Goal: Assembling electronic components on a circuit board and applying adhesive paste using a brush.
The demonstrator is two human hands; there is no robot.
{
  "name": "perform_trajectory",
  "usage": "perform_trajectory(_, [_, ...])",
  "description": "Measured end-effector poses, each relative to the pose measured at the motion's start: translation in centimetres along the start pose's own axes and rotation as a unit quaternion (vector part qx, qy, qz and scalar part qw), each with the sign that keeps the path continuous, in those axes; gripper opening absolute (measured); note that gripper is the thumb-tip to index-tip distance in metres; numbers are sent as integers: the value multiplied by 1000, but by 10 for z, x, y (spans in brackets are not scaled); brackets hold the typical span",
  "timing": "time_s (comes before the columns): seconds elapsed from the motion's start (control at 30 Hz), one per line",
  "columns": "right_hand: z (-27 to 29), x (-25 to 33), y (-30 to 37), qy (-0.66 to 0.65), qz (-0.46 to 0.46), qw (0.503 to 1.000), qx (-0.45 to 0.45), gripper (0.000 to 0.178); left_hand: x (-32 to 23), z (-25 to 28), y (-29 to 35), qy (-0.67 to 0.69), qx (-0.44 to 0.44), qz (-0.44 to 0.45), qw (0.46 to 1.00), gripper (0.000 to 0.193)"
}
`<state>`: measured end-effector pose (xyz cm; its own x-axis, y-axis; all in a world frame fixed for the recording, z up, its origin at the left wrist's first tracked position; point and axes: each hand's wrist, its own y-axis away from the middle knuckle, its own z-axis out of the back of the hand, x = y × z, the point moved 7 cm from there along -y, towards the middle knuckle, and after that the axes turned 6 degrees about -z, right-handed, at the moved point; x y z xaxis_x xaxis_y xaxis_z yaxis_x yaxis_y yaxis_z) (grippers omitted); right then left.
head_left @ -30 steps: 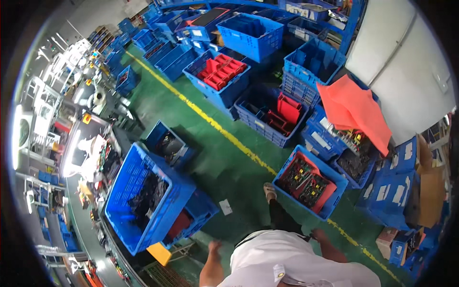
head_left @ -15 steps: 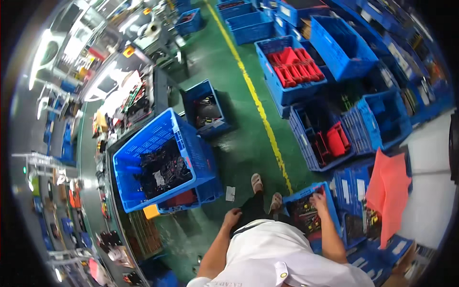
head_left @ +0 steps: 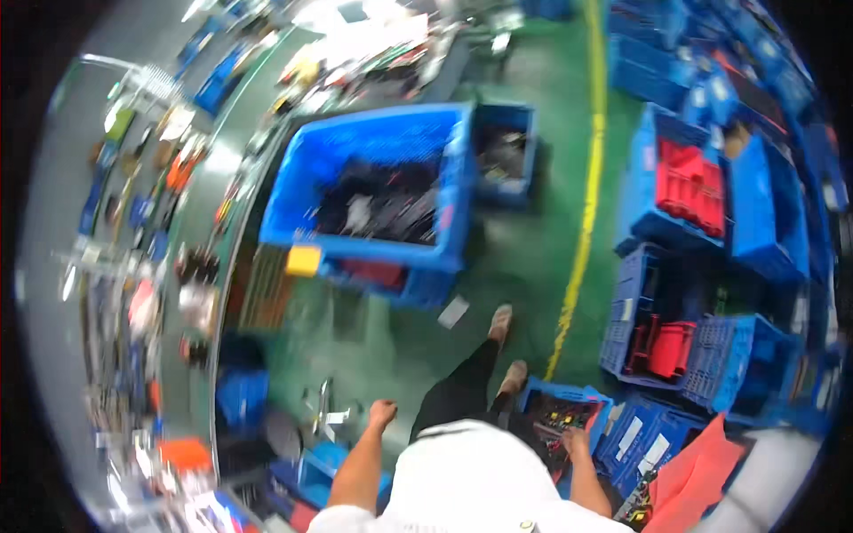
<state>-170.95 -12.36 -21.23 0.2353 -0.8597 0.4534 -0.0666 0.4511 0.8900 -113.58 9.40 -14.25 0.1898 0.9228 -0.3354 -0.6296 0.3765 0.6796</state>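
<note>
Here the person stands on the green floor (head_left: 524,258), and both arms hang down by their sides. The left hand (head_left: 382,413) is curled into a loose fist and holds nothing. It hangs over the floor, near some small bits lying there. The right hand (head_left: 573,441) reaches down to a small blue crate (head_left: 569,410) full of dark parts, just by the person's feet. It rests at the crate's edge, but the picture is too blurry to tell if the fingers are wide or closed. A big blue bin (head_left: 378,191) sits farther ahead.

Bright overhead glare, motion blur, fisheye-bent edges.
</note>
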Motion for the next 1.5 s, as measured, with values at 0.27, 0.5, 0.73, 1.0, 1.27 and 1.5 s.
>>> perform_trajectory(0.27, [-13, 4, -26, 173, -133, 974, 67, 18, 99, -82, 96, 15, -47, 79, 996, 31])
perform_trajectory(0.5, [-63, 129, -60, 472, 210, 839, 170, 24, 198, -96, 175, 192, -129, 255, 939, 26])
perform_trajectory(0.73, [-239, 116, -29, 377, 152, 878, 254, 11, 303, -132, 227, 312, -173, 214, 909, 27])
perform_trajectory(1.0, [-511, -17, 98, 761, 265, 482, 343, 18, 464, -155, 330, 445, -399, 307, 740, 26])
perform_trajectory(1.27, [-730, -94, 170, 769, 135, 544, 308, 23, 413, -377, 443, 524, -395, 539, 528, 25])
perform_trajectory(1.5, [-875, -228, 125, 886, 164, 314, 300, 14, 267, -302, 379, 722, -248, 534, 363, 23])
